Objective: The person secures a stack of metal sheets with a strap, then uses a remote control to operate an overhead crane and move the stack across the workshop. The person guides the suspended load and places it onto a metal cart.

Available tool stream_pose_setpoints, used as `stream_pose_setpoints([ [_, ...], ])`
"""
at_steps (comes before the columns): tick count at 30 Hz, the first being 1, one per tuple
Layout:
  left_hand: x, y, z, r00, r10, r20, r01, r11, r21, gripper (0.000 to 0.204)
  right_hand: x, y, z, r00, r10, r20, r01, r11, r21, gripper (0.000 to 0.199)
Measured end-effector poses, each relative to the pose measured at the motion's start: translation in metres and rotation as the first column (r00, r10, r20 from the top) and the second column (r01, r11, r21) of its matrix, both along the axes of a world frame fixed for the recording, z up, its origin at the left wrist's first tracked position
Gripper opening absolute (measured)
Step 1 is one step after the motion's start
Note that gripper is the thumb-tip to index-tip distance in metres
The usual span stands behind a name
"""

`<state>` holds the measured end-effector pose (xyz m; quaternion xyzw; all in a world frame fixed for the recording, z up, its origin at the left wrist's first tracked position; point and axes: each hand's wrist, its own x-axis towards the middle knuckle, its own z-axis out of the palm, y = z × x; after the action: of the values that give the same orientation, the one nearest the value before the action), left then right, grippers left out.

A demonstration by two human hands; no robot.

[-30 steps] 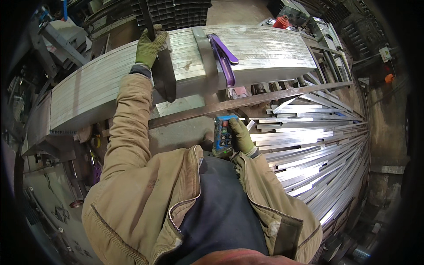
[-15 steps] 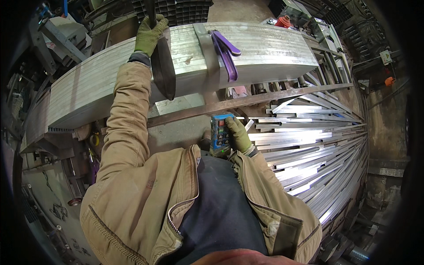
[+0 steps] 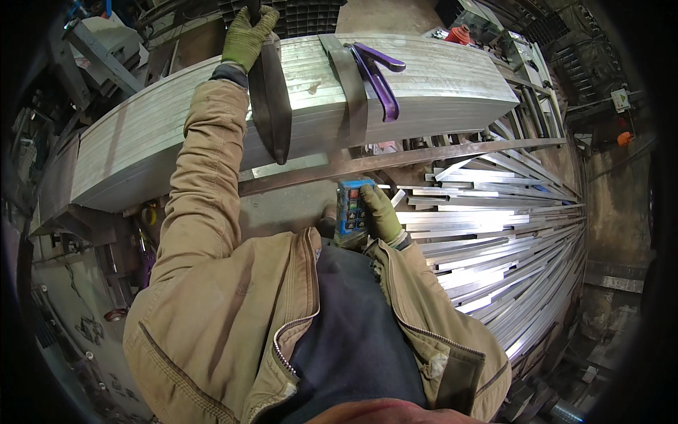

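Note:
A long stack of silvery metal bars spans the view in front of me. My left hand, in a green glove, is closed around a dark lifting strap at the stack's top far edge. The strap runs up past my hand, and a loop of it hangs down the stack's near side. To its right, a grey band passes over the bars, with a purple clamp beside it. Near my chest, my right hand, also gloved, holds a blue remote control with buttons facing up.
Many loose shiny metal profiles fan out at the right. A steel rail crosses between me and the stack. Dark gridded racks stand beyond it, and a red object sits at the far right.
The bar stack, its band and the purple clamp have shifted slightly to the right. My left hand has moved right and a little farther away with the strap. The right hand stays nearly still.

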<state>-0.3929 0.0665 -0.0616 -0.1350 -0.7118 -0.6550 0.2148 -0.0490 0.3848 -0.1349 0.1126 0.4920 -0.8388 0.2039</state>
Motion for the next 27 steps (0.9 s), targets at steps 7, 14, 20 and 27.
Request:
stream_pose_setpoints([
  [7, -0.019, 0.000, -0.007, 0.994, -0.079, 0.080, 0.066, 0.986, 0.155, 0.006, 0.011, 0.002, -0.006, 0.998, -0.062, 0.026, 0.062, 0.998, -0.006, 0.048],
  [14, -0.025, 0.010, -0.017, 0.947, -0.313, 0.079, 0.282, 0.920, 0.271, 0.006, 0.018, 0.007, -0.023, 0.991, -0.130, 0.011, 0.130, 0.991, 0.020, 0.048],
  [20, -0.050, -0.005, -0.032, 0.996, -0.088, 0.019, 0.089, 0.994, -0.068, 0.025, 0.019, 0.013, -0.027, 0.994, -0.104, -0.020, 0.105, 0.994, 0.031, 0.053],
  [27, -0.045, 0.001, -0.016, 0.999, -0.025, -0.025, 0.023, 0.997, -0.079, 0.022, 0.014, 0.007, -0.017, 0.991, -0.133, 0.008, 0.133, 0.990, -0.048, 0.040],
])
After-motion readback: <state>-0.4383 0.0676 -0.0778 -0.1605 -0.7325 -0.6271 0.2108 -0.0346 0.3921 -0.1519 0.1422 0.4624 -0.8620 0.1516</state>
